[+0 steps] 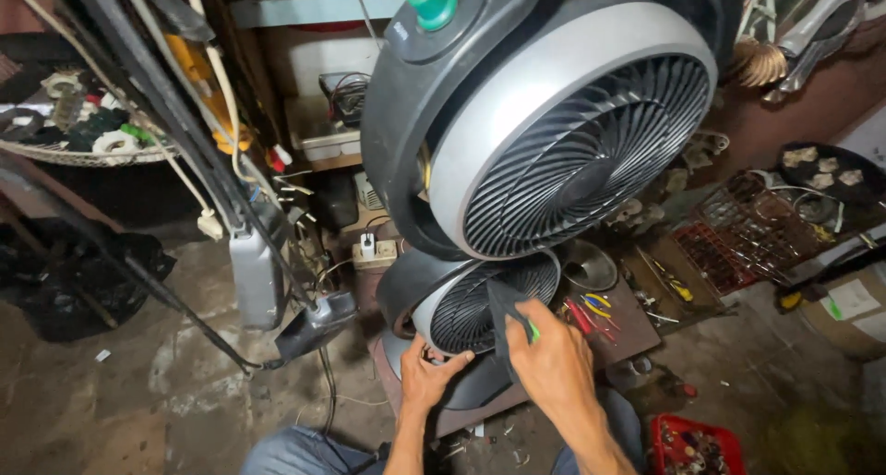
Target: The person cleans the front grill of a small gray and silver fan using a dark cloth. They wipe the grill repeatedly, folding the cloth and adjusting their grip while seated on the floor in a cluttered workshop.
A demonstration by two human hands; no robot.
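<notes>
- Concrete floor (138, 383), stained.
- Low board (637, 318) on it, bearing the fan (480, 309), a metal bowl (589, 267) and pliers (591, 311).
- Red tray (692, 443) beside it.

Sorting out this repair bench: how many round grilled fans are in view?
2. The large fan with a silver ring stands on top. The smaller fan sits under it, where the left hand and right hand work. Clutter may hide others.
</notes>
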